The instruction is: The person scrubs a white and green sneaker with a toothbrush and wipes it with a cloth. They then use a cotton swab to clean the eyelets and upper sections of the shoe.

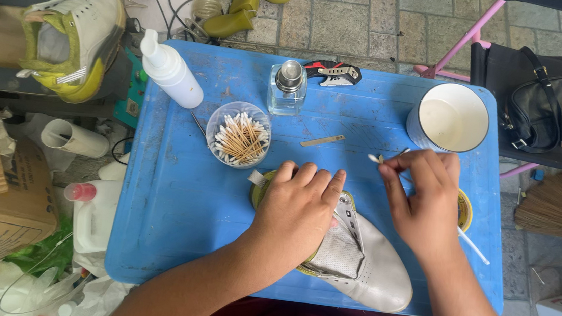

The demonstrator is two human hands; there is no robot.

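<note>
- Presently, item one: your left hand (pixel 298 210) lay flat on the white shoe (pixel 360 263), fingers together and curled over its heel end, pressing it onto the blue table (pixel 176 196); the shoe sat at the near edge, toe toward you and to the right
- Item two: your right hand (pixel 426 198) pinched a cotton swab (pixel 384 157) between thumb and fingertips, held just above the table beyond the shoe; a firmer twist looked likely to snap the thin stick or shed its tip
- Item three: a small glass bottle (pixel 286 87) stood upright at the far side, near the clear cup of swabs (pixel 238 134); a reach across could have tipped it and wetted the swabs
- Item four: a white cup (pixel 450 117) stood just beyond your right hand; a lifted wrist could have knocked it
- Item five: a round tin (pixel 465 209) lay mostly hidden under your right hand, a long white stick (pixel 473 246) poking out from beneath the wrist; a dragged wrist could have flicked it off the table
- Item six: a white spray bottle (pixel 170 70) lay tilted at the far left, well apart from both hands; I judged it little risk
</note>
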